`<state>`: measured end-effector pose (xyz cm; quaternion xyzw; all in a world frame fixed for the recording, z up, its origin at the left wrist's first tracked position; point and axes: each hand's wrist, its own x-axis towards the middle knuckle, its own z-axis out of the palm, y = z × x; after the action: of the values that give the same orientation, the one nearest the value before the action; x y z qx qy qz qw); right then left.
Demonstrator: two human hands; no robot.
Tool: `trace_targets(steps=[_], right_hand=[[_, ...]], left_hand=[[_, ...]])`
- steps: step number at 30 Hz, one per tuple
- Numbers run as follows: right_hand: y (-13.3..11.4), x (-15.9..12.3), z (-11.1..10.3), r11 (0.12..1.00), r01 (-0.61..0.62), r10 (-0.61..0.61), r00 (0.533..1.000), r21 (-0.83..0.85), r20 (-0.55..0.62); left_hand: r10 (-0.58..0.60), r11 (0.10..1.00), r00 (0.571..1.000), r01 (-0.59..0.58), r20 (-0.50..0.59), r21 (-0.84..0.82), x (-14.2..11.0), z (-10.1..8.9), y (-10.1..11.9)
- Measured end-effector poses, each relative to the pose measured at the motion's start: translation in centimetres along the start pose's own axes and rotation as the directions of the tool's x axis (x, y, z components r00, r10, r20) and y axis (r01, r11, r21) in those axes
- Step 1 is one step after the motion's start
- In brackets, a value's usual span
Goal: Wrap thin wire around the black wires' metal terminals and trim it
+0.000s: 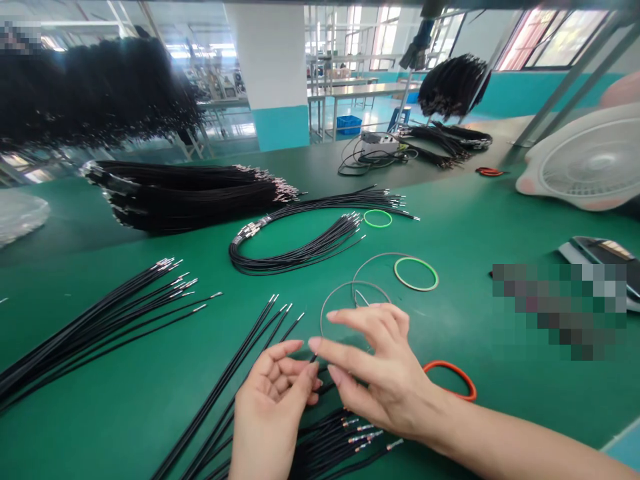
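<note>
Low in the middle, my left hand [273,397] is closed in a pinch on the end of a black cable [314,358]. My right hand [383,367] is just to its right, its fingers apart and its index fingertip close to the cable end. A thin grey wire [321,319] rises from between the hands and loops over the green table; where its lower end goes is hidden by the fingers. Several black cables with silver tips [250,343] lie left of my left hand. Beneath both hands are more black cables with copper-coloured ends [360,437].
Black cable bundles lie at the left [100,327], centre [295,257] and back left [190,197]. Green rings [416,260] and an orange ring [473,387] rest on the table [465,313]. A white fan [585,160] stands at right. Cables hang overhead [100,93].
</note>
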<state>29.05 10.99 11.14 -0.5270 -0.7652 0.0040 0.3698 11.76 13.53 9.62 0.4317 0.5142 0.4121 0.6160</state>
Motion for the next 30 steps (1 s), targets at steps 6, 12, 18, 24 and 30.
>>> trace_targets(steps=[6, 12, 18, 24, 30], right_hand=[[0.0, 0.5, -0.7, 0.989, -0.12, 0.111, 0.988, 0.084, 0.107], [0.5, 0.7, -1.6, 0.612, -0.626, 0.449, 0.778, 0.483, 0.44], [0.6, 0.9, -1.0, 0.221, -0.805, 0.359, 0.592, 0.55, 0.722], [0.4, 1.3, -1.1, 0.175, -0.835, 0.404, 0.544, 0.522, 0.735], [0.3, 1.1, -1.1, 0.178, -0.806, 0.408, 0.583, 0.564, 0.703]], left_hand=[[0.13, 0.982, 0.989, -0.137, 0.064, 0.132, -0.4, -0.2, -1.3], [0.536, 0.658, 0.808, -0.581, 0.244, 0.478, -0.9, -0.9, -0.6], [0.652, 0.336, 0.585, -0.793, 0.483, 0.508, -0.7, -2.0, -0.4], [0.675, 0.266, 0.51, -0.842, 0.533, 0.468, -0.7, -1.8, -0.4], [0.658, 0.237, 0.488, -0.857, 0.573, 0.458, -0.7, -1.9, -0.5]])
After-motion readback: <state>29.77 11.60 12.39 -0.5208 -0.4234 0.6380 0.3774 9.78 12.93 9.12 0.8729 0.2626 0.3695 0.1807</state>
